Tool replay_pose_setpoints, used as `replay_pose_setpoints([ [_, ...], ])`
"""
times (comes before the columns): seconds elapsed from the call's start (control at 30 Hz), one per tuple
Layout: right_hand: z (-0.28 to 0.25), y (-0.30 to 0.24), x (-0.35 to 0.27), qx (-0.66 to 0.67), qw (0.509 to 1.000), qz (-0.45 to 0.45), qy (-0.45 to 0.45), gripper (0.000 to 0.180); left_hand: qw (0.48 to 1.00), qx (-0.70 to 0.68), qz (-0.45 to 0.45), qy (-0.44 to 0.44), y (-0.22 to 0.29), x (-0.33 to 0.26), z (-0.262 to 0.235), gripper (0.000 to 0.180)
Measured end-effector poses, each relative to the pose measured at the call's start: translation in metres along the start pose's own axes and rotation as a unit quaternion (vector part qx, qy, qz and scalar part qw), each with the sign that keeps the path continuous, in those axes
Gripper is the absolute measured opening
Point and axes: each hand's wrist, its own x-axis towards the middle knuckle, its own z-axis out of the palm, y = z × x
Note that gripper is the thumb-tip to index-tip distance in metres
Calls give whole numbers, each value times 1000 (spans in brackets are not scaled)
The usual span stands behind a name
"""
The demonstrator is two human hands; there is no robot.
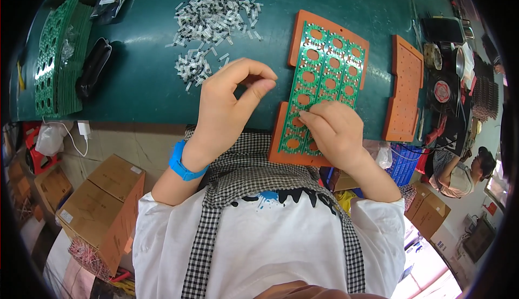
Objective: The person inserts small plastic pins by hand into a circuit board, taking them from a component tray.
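A green circuit board panel (322, 64) with rows of round cut-outs rests on an orange fixture plate (299, 34) at the table's front edge. Over the panel's lower part is my right hand (336, 131), its thumb and fingertips pinched together at the board; whatever they grip is hidden or too small to name. To the left of the panel, my left hand (230, 96) hangs above the table with thumb and index tips brought close together. Anything between those tips is too small to make out. Beyond it lies a pile of small clear-and-black parts (216, 15), with a smaller heap (193, 66) nearer me.
Stacked green boards (57, 61) stand at the left, beside a black pouch (95, 66). A second orange plate (404, 88) lies to the right, near a tape roll (442, 91). Cardboard boxes (100, 196) sit on the floor. Another person (459, 175) is at the far right.
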Motion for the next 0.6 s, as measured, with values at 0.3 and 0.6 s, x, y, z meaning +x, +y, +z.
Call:
replay_pose_setpoints([
  [0.3,1,-11,3,9,991,-25,132,31,874,-402,-222,-158,10,-17,15,23],
  [0.6,-7,-18,-4,179,977,59,96,20,917,-328,-163,-161,13,-23,16,25],
])
